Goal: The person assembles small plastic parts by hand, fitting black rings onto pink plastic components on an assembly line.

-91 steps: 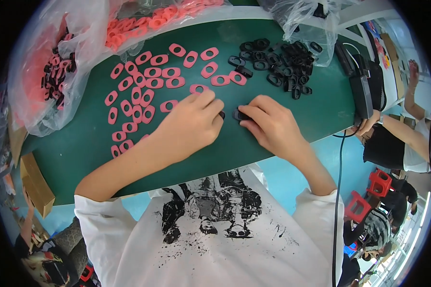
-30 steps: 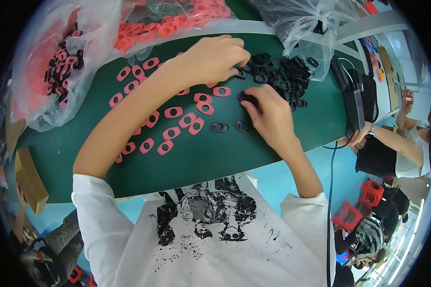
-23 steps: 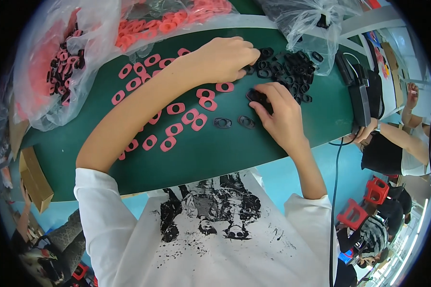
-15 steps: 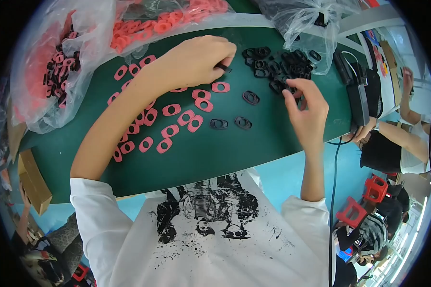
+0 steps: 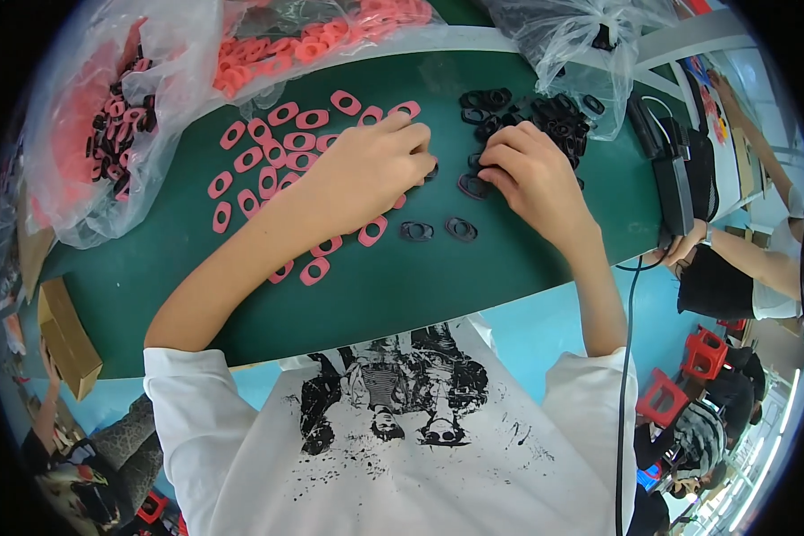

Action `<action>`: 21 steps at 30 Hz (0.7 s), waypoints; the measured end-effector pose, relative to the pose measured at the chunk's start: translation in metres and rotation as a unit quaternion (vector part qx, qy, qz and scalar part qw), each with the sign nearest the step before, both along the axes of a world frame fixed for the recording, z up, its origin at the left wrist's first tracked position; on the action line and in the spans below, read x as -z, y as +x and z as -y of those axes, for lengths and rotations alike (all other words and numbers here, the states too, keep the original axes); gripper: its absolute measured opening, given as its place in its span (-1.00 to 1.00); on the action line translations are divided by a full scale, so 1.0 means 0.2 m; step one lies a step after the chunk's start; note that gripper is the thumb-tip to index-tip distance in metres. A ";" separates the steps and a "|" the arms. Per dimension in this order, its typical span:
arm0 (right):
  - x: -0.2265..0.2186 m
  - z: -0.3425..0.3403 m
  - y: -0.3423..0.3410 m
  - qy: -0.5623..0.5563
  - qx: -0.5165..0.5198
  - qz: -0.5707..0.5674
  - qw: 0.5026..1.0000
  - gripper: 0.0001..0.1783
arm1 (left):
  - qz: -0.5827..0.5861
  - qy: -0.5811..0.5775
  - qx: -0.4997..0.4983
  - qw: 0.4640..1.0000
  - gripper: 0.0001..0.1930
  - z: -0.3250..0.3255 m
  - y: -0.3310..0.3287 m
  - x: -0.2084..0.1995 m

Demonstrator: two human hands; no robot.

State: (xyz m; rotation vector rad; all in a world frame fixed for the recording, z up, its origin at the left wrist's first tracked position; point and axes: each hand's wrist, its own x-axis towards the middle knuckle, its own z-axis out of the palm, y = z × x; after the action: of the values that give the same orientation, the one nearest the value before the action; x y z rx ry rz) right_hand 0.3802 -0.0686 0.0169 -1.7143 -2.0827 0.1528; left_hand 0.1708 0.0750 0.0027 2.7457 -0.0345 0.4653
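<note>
My left hand (image 5: 380,165) is closed above the pink pieces, its fingertips pinching a small black oval ring (image 5: 432,168), mostly hidden by the fingers. My right hand (image 5: 534,179) is bent down at the near edge of a pile of black oval rings (image 5: 558,125). Its thumb and forefinger close at a black ring (image 5: 472,186) with a faint pinkish edge; the exact contact is partly hidden. Two more dark rings, one (image 5: 416,231) and another (image 5: 462,229), lie nearer me. Flat pink pieces with oval holes (image 5: 299,142) are spread under and around my left forearm.
A clear bag (image 5: 107,134) of mixed pink and black parts stands far left. More pink parts (image 5: 308,49) sit behind the table's pale rim. A plastic bag (image 5: 581,54) lies at the back right, near a black power adapter (image 5: 665,170) with a cable. A cardboard box (image 5: 69,339) stands left.
My left hand has moved down toward me, still pinching the black ring, and uncovers pink pieces behind it. My right hand has shifted left and its spread fingers have closed down at a black ring.
</note>
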 end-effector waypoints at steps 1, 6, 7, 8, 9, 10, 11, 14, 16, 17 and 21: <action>-0.01 -0.01 0.00 0.000 0.000 0.001 1.000 -0.75 | 0.011 0.044 -0.014 0.999 -0.83 0.01 0.01 0.01; -0.02 -0.03 0.00 -0.010 0.040 -0.082 0.996 -0.63 | 0.024 0.053 -0.069 0.996 -0.83 0.06 0.02 0.04; -0.02 -0.04 -0.02 -0.011 0.037 -0.082 0.996 -0.63 | 0.021 0.052 -0.089 0.994 -0.83 0.07 0.02 0.04; -0.03 -0.05 -0.03 -0.003 0.030 -0.097 0.995 -0.63 | 0.021 0.051 -0.091 0.994 -0.83 0.08 0.02 0.04; -0.03 -0.05 -0.04 0.006 0.023 -0.113 0.993 -0.63 | 0.011 0.046 -0.107 0.993 -0.83 0.09 0.02 0.04; -0.02 -0.06 -0.04 0.006 0.022 -0.113 0.993 -0.63 | 0.002 0.042 -0.121 0.992 -0.83 0.10 0.02 0.03; 0.01 -0.07 -0.03 0.010 0.012 -0.084 0.996 -0.64 | 0.002 0.043 -0.122 0.992 -0.83 0.11 0.02 0.03; 0.06 -0.08 -0.03 0.027 0.006 -0.065 0.997 -0.68 | 0.030 0.024 -0.120 0.992 -0.86 0.14 0.02 0.05; 0.05 -0.09 -0.05 0.040 0.011 -0.076 0.996 -0.70 | 0.027 0.027 -0.084 0.996 -0.85 0.19 0.01 0.04; 0.04 -0.09 -0.06 0.008 0.019 -0.089 0.996 -0.71 | 0.026 0.029 -0.086 0.996 -0.85 0.21 0.01 0.05; 0.04 -0.14 -0.05 -0.009 0.011 -0.089 0.996 -0.70 | 0.002 0.072 -0.111 0.991 -0.80 0.27 -0.01 0.02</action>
State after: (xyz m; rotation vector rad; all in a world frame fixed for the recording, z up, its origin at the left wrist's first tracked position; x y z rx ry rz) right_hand 0.3705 -0.0412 0.0081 -1.6675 -1.9380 0.3066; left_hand 0.1690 0.0218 -0.0016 2.9039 0.2482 0.5473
